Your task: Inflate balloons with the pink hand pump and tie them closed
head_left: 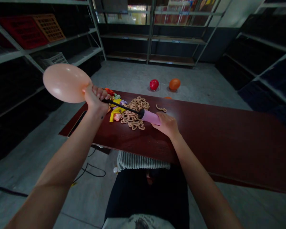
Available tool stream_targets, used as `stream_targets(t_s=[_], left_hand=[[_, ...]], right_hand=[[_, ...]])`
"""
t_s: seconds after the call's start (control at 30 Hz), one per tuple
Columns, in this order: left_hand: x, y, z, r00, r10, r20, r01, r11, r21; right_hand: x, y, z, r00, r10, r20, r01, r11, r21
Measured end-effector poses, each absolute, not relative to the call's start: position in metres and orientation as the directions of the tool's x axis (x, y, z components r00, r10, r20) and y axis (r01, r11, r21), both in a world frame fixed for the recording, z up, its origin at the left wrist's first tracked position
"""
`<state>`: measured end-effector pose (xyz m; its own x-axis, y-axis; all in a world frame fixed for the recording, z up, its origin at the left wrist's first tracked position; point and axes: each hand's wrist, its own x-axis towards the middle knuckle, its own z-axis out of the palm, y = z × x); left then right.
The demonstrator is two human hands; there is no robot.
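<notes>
A peach balloon (65, 82), partly blown up, sticks out to the left of my left hand (95, 98). That hand is closed round the balloon's neck and the black nozzle end of a hand pump. My right hand (166, 124) grips the pump's pink barrel (150, 117) just above the dark red table (216, 136). The black rod (121, 106) runs between the two hands. Under the pump lies a pile of tan uninflated balloons (134, 113), with yellow and other coloured ones (116, 111) beside it.
A red balloon (153, 84) and an orange balloon (174, 84) lie on the concrete floor beyond the table. Metal shelving lines the left, back and right walls, with a red crate (22, 30) and an orange crate (49, 27) on the left shelf. Cables trail on the floor at left.
</notes>
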<state>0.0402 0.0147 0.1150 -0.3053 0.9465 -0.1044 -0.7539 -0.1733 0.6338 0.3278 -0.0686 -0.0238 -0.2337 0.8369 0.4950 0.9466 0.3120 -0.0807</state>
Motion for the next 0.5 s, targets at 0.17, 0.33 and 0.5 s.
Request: stream_targets(t_s=[0.17, 0.33, 0.5], left_hand=[[0.097, 0.026, 0.138, -0.32, 0.947, 0.015, -0.724, -0.255, 0.641], [0.183, 0.041, 0.118, -0.233, 0.971, -0.05, -0.732, -0.141, 0.666], [0.239, 0.036, 0.081, -0.171, 0.98, -0.106, -0.736, -0.055, 0.675]], right_hand=[[0.337, -0.065, -0.028, -0.032, 0.839, 0.543, 0.952, 0.192, -0.241], [0.343, -0.06, -0.032, 0.185, 0.831, 0.524, 0.946, -0.006, -0.325], [0.347, -0.057, -0.035, 0.271, 0.822, 0.501, 0.937, -0.106, -0.333]])
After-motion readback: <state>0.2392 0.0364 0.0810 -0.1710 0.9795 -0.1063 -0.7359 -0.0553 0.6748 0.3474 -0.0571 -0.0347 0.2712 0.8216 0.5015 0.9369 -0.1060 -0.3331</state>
